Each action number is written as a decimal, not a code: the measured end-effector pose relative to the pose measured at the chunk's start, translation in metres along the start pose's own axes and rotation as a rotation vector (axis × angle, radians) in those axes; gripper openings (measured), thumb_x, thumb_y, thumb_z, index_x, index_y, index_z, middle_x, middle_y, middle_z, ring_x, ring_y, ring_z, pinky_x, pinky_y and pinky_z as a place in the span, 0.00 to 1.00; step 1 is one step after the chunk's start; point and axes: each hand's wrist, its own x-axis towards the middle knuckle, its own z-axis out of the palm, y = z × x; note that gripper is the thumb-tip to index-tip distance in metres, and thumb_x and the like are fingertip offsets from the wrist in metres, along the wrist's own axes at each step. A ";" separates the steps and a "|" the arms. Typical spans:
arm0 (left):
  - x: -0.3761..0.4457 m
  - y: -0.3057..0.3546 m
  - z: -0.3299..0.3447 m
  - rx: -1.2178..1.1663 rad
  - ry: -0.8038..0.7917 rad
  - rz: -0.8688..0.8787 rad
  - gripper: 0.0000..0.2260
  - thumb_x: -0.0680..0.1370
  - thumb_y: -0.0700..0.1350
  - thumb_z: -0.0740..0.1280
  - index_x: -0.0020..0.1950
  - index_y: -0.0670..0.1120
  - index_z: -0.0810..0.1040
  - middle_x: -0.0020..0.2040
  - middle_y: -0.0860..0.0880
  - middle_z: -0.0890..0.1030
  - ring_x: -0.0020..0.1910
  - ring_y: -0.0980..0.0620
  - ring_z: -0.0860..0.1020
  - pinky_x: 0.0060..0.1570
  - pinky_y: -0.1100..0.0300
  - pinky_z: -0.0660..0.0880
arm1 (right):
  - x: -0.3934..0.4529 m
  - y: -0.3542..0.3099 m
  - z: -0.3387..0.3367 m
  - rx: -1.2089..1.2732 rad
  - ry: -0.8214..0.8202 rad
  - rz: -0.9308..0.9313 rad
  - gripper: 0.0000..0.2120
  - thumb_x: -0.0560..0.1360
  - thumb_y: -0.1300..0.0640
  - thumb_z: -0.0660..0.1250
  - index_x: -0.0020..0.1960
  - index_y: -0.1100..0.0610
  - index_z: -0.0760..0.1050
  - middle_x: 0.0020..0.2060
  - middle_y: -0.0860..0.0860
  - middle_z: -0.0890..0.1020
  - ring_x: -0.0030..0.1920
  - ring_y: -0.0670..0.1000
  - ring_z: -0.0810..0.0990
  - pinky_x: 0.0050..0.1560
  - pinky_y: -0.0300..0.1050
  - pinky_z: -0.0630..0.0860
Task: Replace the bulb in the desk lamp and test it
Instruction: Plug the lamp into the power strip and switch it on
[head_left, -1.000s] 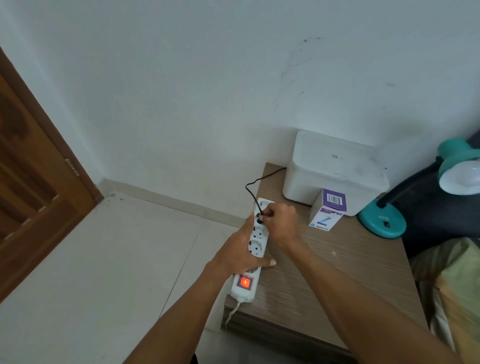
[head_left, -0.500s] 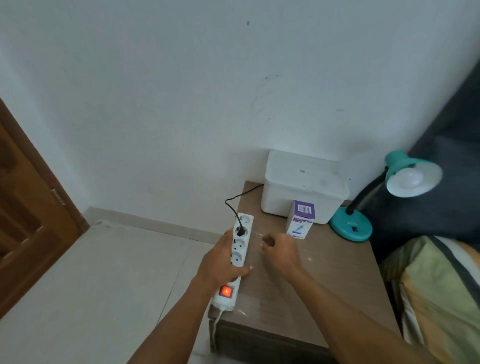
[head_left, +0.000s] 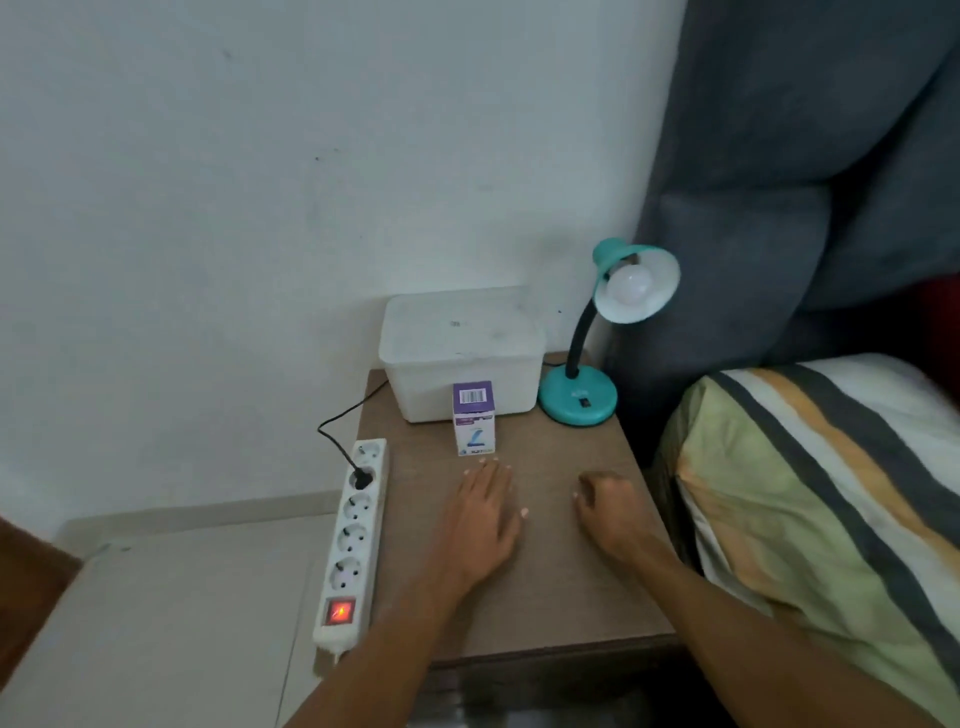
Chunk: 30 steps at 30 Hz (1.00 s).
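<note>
A teal desk lamp (head_left: 577, 400) stands at the back right of the wooden bedside table (head_left: 545, 587). A white bulb (head_left: 629, 284) sits in its shade and is not lit. The lamp's black plug (head_left: 362, 476) sits in the white power strip (head_left: 355, 540), whose red switch glows. A small purple and white bulb box (head_left: 473, 418) stands mid-table. My left hand (head_left: 483, 514) lies flat on the table just in front of the box. My right hand (head_left: 608, 506) rests on the table with curled fingers and holds nothing.
A white plastic box (head_left: 460, 353) stands against the wall behind the bulb box. A bed with a striped pillow (head_left: 810, 509) and a grey headboard (head_left: 805, 182) lies to the right. Tiled floor (head_left: 156, 613) lies to the left.
My right hand let go of the plug and my left hand left the power strip. Both moved right onto the table top. The view swung right toward the lamp.
</note>
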 end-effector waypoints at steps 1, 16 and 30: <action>0.013 0.009 0.007 -0.016 -0.016 0.004 0.29 0.84 0.58 0.58 0.82 0.48 0.57 0.83 0.46 0.58 0.82 0.49 0.54 0.81 0.51 0.50 | 0.005 0.010 -0.003 0.000 0.021 -0.003 0.14 0.80 0.50 0.61 0.59 0.56 0.79 0.56 0.56 0.82 0.55 0.56 0.80 0.55 0.48 0.76; 0.166 0.020 0.076 -0.068 -0.023 0.038 0.31 0.84 0.61 0.43 0.84 0.46 0.47 0.83 0.49 0.44 0.82 0.54 0.41 0.79 0.56 0.44 | 0.118 0.044 0.007 -0.062 0.119 -0.264 0.31 0.80 0.48 0.40 0.78 0.63 0.58 0.76 0.61 0.64 0.78 0.58 0.59 0.77 0.56 0.57; 0.171 0.014 0.092 -0.149 0.066 0.020 0.26 0.87 0.54 0.50 0.83 0.44 0.56 0.83 0.47 0.55 0.83 0.53 0.48 0.81 0.55 0.48 | 0.125 0.053 0.033 0.019 0.218 -0.287 0.25 0.81 0.54 0.51 0.73 0.68 0.67 0.72 0.65 0.70 0.74 0.62 0.66 0.76 0.54 0.60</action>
